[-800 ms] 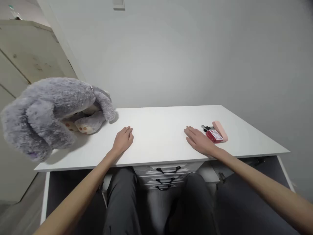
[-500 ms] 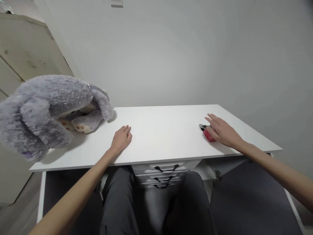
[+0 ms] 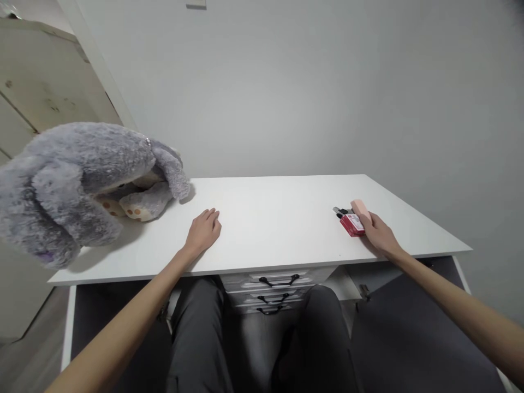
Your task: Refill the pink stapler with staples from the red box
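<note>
Head view takes in a long white desk (image 3: 262,224) set against a plain pale wall (image 3: 282,93), with a bit of a switch plate (image 3: 196,6) at the top edge. Toward the desk's right end, the person's right hand (image 3: 380,233) has its fingers closed around the near part of a pink case (image 3: 360,208); whether the case touches the desktop, I can't tell. Just left of it lies a red pack (image 3: 352,225) with a white label, and some small black and silver pieces (image 3: 340,212) by its far left corner. The left hand (image 3: 203,230) rests palm down near the front edge, fingers loosely out and gripping nothing I can see. A big grey plush toy (image 3: 102,158) slumps over the desk's left end, a beige cabinet (image 3: 39,76) behind it. Under the desktop, drawers (image 3: 241,283) with black handles (image 3: 279,281) show between the person's dark-trousered legs (image 3: 200,333), and grey floor (image 3: 30,338) shows at the lower left.
</note>
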### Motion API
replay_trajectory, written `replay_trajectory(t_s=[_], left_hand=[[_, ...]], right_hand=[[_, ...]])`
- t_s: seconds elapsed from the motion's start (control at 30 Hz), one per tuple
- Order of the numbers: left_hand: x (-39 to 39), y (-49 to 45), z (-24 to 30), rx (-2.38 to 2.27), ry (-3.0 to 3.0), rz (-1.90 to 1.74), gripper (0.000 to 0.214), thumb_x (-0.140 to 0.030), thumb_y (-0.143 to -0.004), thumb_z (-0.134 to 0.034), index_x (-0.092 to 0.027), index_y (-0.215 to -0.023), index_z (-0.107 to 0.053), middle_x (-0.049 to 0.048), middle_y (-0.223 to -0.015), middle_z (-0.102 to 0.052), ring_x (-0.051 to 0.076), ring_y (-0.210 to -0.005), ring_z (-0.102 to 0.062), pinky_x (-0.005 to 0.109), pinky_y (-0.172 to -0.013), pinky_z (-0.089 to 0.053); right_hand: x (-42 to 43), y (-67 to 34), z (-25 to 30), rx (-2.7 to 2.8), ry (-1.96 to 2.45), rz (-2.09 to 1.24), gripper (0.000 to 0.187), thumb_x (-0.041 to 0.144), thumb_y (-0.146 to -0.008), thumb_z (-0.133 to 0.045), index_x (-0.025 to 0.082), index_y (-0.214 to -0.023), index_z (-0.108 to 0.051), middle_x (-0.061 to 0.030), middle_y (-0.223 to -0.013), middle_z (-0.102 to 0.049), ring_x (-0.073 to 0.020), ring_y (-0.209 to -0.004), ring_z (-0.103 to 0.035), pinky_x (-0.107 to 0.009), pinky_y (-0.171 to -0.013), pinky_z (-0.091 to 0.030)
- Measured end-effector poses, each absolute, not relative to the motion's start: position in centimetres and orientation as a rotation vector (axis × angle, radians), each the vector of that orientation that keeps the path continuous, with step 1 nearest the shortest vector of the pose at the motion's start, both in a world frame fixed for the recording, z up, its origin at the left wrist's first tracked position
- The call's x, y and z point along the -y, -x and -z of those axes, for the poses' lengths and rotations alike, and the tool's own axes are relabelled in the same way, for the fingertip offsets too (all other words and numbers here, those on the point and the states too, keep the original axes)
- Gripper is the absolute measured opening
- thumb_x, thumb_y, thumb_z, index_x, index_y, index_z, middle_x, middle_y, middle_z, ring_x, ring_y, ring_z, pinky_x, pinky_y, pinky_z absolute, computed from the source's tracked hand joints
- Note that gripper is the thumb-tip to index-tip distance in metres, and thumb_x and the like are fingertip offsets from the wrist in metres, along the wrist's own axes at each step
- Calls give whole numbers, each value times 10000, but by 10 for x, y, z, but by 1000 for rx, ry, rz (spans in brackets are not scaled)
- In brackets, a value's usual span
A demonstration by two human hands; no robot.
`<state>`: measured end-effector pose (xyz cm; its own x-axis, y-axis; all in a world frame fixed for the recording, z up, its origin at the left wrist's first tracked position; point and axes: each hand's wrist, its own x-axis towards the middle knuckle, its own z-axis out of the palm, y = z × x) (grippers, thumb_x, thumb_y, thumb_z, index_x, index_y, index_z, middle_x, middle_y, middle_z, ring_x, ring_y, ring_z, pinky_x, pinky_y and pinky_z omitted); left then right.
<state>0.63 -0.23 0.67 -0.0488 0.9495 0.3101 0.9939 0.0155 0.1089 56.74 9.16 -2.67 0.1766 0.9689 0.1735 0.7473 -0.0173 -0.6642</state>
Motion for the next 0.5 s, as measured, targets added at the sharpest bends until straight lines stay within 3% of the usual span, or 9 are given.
replay_trajectory(t_s=[0.5], left_hand=[[1, -5, -3, 2108, 2058, 481, 536, -279, -1046, -381, -122, -1473, -666, 128, -1619, -587, 313, -1547, -492, 472, -1301, -381]], right_hand=[[-92, -525, 29, 1536, 1701, -501, 751, 704, -1023, -391, 144, -1445, -660, -216, -1380, -738, -412, -1232, -682, -529, -1048, -511]])
